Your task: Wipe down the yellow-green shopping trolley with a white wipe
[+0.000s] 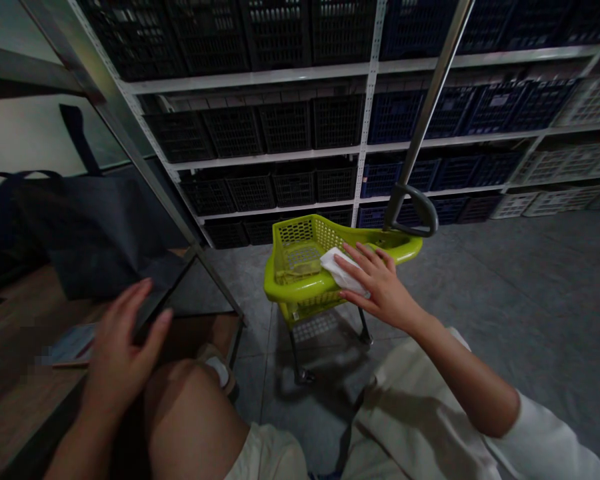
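My right hand (380, 287) presses a folded white tissue (344, 270) against the near rim of a small lime-green shopping cart (300, 289). Its fingers lie over the tissue, toward the cart's narrow right end. A grey loop-shaped handle (423, 210) at the foot of a metal pole (435, 93) rises from that end. My left hand (123, 347) is raised at the left, holding nothing, with the thumb apart from the fingers. It is nearest to a flat, light-coloured item (73, 345) on a wooden surface (25, 387); part of that item is hidden behind the hand.
Metal racks (290, 157) behind the cart hold rows of black crates (285, 127), blue crates (495, 107) and white crates (590, 100). A dark bag (95, 227) stands at the left beside a metal frame (215, 280). Grey floor (540, 300) extends to the right.
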Demonstrator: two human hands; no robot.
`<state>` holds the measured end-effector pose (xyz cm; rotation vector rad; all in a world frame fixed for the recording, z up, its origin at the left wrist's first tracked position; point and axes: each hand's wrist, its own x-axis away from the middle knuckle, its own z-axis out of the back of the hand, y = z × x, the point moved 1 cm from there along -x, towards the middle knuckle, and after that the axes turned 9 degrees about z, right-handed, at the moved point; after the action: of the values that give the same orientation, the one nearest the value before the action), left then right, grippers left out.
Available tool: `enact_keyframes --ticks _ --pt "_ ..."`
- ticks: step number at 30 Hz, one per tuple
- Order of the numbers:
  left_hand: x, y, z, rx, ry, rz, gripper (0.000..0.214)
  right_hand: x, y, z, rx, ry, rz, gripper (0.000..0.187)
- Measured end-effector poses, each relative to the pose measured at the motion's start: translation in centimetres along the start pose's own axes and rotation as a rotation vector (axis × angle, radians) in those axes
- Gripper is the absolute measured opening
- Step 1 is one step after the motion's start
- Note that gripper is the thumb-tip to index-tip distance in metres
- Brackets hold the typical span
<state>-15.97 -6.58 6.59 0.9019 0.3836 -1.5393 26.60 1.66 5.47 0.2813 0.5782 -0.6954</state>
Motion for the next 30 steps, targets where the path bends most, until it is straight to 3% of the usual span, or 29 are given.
enact_keyframes --ticks 3,6,8,14,20,25,30 --pt "-0.8 4.1 -4.8 0.033 -0.250 -0.245 0.070 0.0 0.3 -0.5 0.033 0.003 0.004 0.049" --pt "-1.1 7.5 -8.0 0.072 -0.247 -0.410 0.073 0.2 1.2 -0.3 -0.007 0.021 -0.006 0.042" --pt "-1.6 9.1 -9.3 0.122 -0.221 -0.491 0.061 0.4 1.9 -0.2 -0.047 0.046 -0.038 0.041" --pt "-2.4 12.2 -11.0 0.193 -0.138 -0.492 0.041 0.8 1.3 -0.9 0.018 0.158 -0.131 0.051" --pt "-0.7 14.9 -12.8 0.167 -0.058 -0.377 0.047 0.1 -4.0 -3.2 -0.002 0.270 -0.161 0.056" --pt "0.0 15.2 -13.6 0.218 0.001 -0.301 0.047 -1.3 -7.8 -4.9 -0.096 0.266 -0.088 0.070" --pt "0.1 14.7 -13.9 0.256 0.013 -0.313 0.053 0.3 -5.3 -4.1 0.039 0.201 -0.062 0.071"
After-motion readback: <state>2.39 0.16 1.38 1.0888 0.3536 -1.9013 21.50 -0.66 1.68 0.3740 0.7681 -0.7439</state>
